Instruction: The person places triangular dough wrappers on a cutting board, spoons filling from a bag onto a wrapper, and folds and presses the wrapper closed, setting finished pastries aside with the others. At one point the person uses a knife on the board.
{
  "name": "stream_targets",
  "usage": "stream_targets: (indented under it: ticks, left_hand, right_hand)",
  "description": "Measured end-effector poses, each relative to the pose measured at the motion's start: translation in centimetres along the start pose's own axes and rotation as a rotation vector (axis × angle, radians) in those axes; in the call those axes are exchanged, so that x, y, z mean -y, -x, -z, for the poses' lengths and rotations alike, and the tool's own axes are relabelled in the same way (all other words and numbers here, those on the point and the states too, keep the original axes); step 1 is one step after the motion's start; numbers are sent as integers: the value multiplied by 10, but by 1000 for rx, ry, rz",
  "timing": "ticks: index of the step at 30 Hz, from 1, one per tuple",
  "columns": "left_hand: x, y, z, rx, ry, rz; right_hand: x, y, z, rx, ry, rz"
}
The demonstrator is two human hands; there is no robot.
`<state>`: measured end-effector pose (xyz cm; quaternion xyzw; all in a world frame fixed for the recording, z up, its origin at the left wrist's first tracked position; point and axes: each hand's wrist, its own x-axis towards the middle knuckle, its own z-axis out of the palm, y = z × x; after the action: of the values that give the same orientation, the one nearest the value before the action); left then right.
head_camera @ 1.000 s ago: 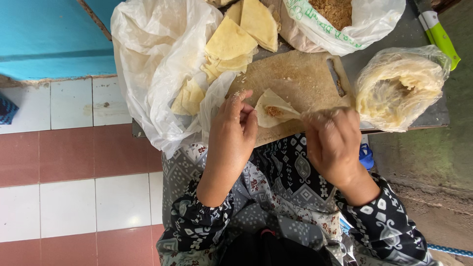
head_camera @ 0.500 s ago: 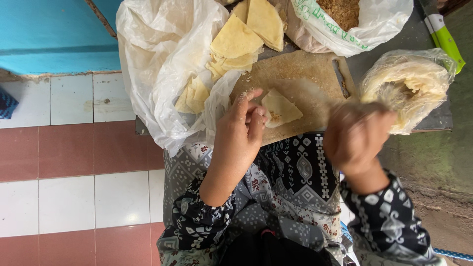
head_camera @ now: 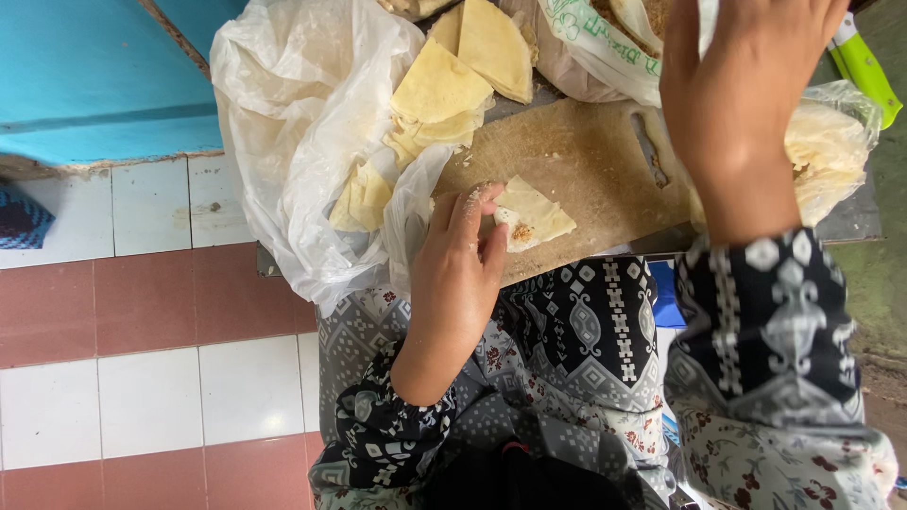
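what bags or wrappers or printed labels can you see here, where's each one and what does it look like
White plastic bag: left of the wooden board, crumpled, holding yellow pastry triangles.
Printed bag: top centre, white with green print, brown filling inside.
Clear bag: right edge, by the right hand, holding pale wrappers.

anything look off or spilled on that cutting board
Nothing is badly out of place. The folded pastry under the left hand shows a bit of filling at its open corner, and small crumbs dot the wooden cutting board. The right hand is raised near the plastic bags.
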<state>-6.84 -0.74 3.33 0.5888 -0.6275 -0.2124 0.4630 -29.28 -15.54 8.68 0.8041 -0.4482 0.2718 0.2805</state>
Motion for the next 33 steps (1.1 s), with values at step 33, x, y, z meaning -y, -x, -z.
stream_targets:
  ticks: [33]
  left_hand:
    - [-1, -2, 8, 94, -136, -76]
  right_hand:
    - [93, 50, 35, 504, -1175, -378]
